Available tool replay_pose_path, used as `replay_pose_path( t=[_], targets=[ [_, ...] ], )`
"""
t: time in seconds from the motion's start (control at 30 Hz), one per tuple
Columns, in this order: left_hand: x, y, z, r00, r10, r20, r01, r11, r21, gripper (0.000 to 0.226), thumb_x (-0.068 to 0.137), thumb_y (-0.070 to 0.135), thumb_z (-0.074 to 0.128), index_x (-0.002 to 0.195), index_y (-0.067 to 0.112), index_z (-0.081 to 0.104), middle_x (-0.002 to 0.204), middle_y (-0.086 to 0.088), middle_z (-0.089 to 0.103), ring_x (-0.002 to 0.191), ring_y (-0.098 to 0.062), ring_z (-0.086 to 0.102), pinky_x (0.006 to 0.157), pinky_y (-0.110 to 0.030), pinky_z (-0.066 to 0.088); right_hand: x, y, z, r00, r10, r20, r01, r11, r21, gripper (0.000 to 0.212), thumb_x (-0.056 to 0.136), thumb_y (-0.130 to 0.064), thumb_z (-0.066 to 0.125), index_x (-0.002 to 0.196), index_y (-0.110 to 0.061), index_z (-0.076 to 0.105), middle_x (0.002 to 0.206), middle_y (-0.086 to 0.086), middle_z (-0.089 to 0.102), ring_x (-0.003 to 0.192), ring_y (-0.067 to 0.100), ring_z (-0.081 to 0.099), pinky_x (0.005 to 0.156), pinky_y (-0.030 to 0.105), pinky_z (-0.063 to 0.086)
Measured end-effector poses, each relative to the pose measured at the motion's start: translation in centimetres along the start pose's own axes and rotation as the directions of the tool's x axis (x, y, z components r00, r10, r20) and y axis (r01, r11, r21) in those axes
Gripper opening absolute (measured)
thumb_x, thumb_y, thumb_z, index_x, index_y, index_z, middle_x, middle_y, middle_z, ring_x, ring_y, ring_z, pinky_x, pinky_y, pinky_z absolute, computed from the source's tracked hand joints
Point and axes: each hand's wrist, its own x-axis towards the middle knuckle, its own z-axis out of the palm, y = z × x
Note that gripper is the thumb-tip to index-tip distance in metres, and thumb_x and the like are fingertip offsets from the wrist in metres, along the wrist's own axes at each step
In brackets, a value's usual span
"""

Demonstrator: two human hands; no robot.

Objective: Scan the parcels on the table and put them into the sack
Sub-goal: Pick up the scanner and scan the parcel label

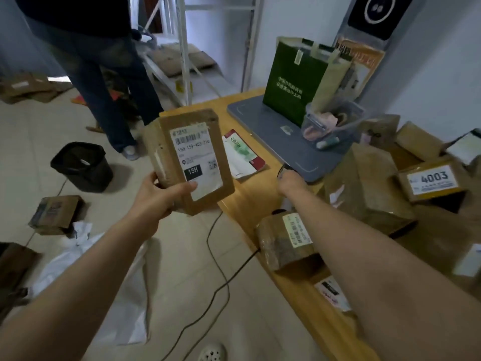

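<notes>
The left hand (161,194) is gripping the held parcel (187,162) by its lower corner, with the thumb lying across the label face and the fingers wrapping behind. The parcel is being held upright and slightly tilted, off the left edge of the table (250,212) and above the floor, with its printed label facing the camera.

The right hand (292,182) is curling around a dark scanner (282,169) above the table's left part; the hand is hiding most of the device. A black cable (221,269) is hanging over the table's left edge onto the floor.

The white sack (125,308) is lying crumpled on the floor left of the table.

On the table, a taped parcel (281,246) is sitting at the near left edge, a large parcel (369,188) is standing further right, and a parcel marked 4003 (432,179) is lying beyond it. A grey pad (273,126) is occupying the table's far end and is carrying a green bag (291,76). A black bin (83,166) is standing on the floor well left of the table.
</notes>
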Motion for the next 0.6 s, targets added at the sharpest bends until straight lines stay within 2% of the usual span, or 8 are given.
replay_pose_path(
  t=[0.2,0.27,0.37,0.43,0.5,0.53,0.57,0.6],
  targets=[
    [2.9,-3.2,1.3,0.972,-0.179,0.151,0.16,0.979,0.13,0.112,0.035,0.044,0.092,0.134,0.02,0.044,0.118,-0.002,0.061,0.104,-0.022,0.061,0.083,-0.041,0.055,5.4,0.9,1.8,0.973,0.176,0.152,-0.129,0.952,-0.277,0.039,0.102,-0.018,0.037,0.137,-0.003,0.046,0.139,0.017,0.046,0.128,0.032,0.044,0.098,0.037,0.039],
    [3.3,-4.0,2.2,0.944,-0.241,0.226,0.208,0.965,0.16,0.109,0.028,0.047,0.092,0.126,0.023,0.049,0.114,0.0,0.064,0.103,-0.02,0.062,0.079,-0.037,0.055,6.4,1.0,2.5,0.956,0.215,0.201,-0.162,0.955,-0.25,0.045,0.101,-0.017,0.041,0.143,-0.003,0.038,0.144,0.017,0.041,0.132,0.032,0.041,0.099,0.035,0.038],
    [3.5,-4.6,3.7,0.895,-0.296,0.334,0.238,0.949,0.205,0.086,0.04,0.041,0.09,0.117,0.028,0.052,0.111,0.002,0.065,0.102,-0.018,0.062,0.072,-0.03,0.053,8.8,1.6,4.3,0.939,0.292,0.181,-0.207,0.901,-0.38,0.062,0.1,-0.022,0.043,0.152,-0.007,0.015,0.156,0.022,0.018,0.14,0.04,0.026,0.11,0.046,0.031],
    [4.2,-5.2,4.4,0.87,-0.337,0.359,0.266,0.935,0.235,0.102,0.038,0.042,0.093,0.128,0.025,0.048,0.116,0.002,0.063,0.105,-0.018,0.061,0.077,-0.033,0.054,10.7,2.3,5.9,0.932,0.313,0.182,-0.227,0.897,-0.38,0.068,0.099,-0.025,0.044,0.154,-0.008,0.007,0.157,0.025,0.011,0.14,0.042,0.025,0.11,0.049,0.03],
    [4.7,-5.5,4.8,0.859,-0.364,0.36,0.283,0.924,0.259,0.112,0.034,0.049,0.087,0.134,0.023,0.044,0.119,0.002,0.061,0.108,-0.019,0.06,0.083,-0.038,0.054,10.6,2.8,5.9,0.938,0.303,0.171,-0.232,0.91,-0.343,0.069,0.097,-0.018,0.047,0.153,-0.006,0.009,0.156,0.028,0.01,0.135,0.043,0.035,0.102,0.047,0.04],
    [4.9,-5.5,4.9,0.851,-0.374,0.368,0.292,0.921,0.259,0.114,0.033,0.05,0.086,0.135,0.023,0.042,0.121,0.001,0.06,0.108,-0.019,0.059,0.083,-0.037,0.054,10.2,2.8,5.5,0.946,0.293,0.137,-0.243,0.924,-0.297,0.071,0.096,-0.015,0.049,0.153,-0.007,0.007,0.154,0.03,0.015,0.125,0.041,0.047,0.093,0.044,0.048],
    [5.0,-5.5,5.0,0.844,-0.384,0.374,0.303,0.917,0.258,0.115,0.033,0.05,0.085,0.136,0.023,0.041,0.121,0.001,0.058,0.108,-0.019,0.058,0.081,-0.036,0.053,9.7,2.6,5.3,0.948,0.289,0.134,-0.249,0.935,-0.254,0.071,0.095,-0.014,0.052,0.151,-0.001,0.009,0.149,0.03,0.028,0.109,0.037,0.058,0.079,0.04,0.053],
    [5.1,-5.4,5.0,0.838,-0.387,0.385,0.305,0.917,0.257,0.116,0.033,0.05,0.085,0.136,0.023,0.04,0.122,0.001,0.057,0.108,-0.018,0.058,0.079,-0.034,0.053,9.3,2.2,5.0,0.952,0.27,0.145,-0.24,0.951,-0.192,0.063,0.093,-0.015,0.055,0.148,-0.005,0.026,0.139,0.027,0.043,0.093,0.033,0.063,0.069,0.037,0.057]
  ],
)
